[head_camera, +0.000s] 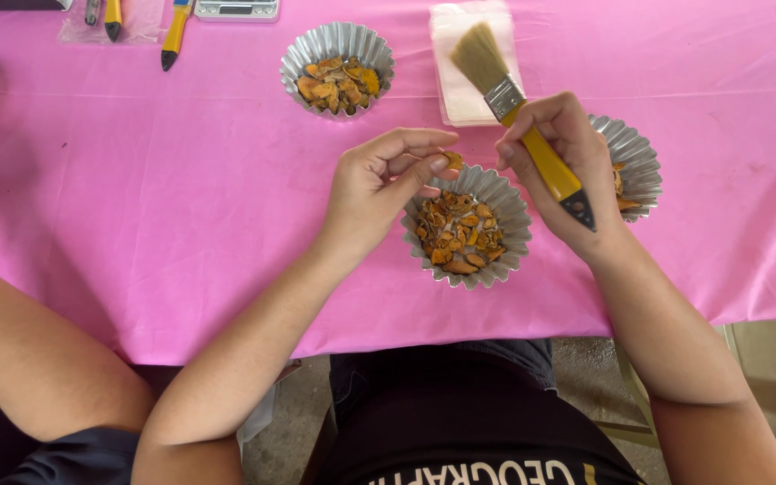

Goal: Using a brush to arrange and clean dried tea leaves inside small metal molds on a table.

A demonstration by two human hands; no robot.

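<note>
My left hand (379, 184) pinches a small orange dried piece (452, 161) between thumb and fingers, just above a fluted metal tin (506, 212) filled with orange-brown dried pieces. My right hand (560, 157) grips a yellow-handled paintbrush (523, 117), bristles pointing up and away, black handle tip toward me. The two hands nearly meet over the tin's far rim. A second fluted tin (641, 162) lies partly hidden behind my right hand.
A pink cloth (181, 207) covers the table. Another fluted tin (295, 63) of dried pieces stands farther back. Beside it lies a white packet (460, 94). More brushes (172, 36) and a scale (237, 9) line the far edge. Another person's arm (29, 350) rests at left.
</note>
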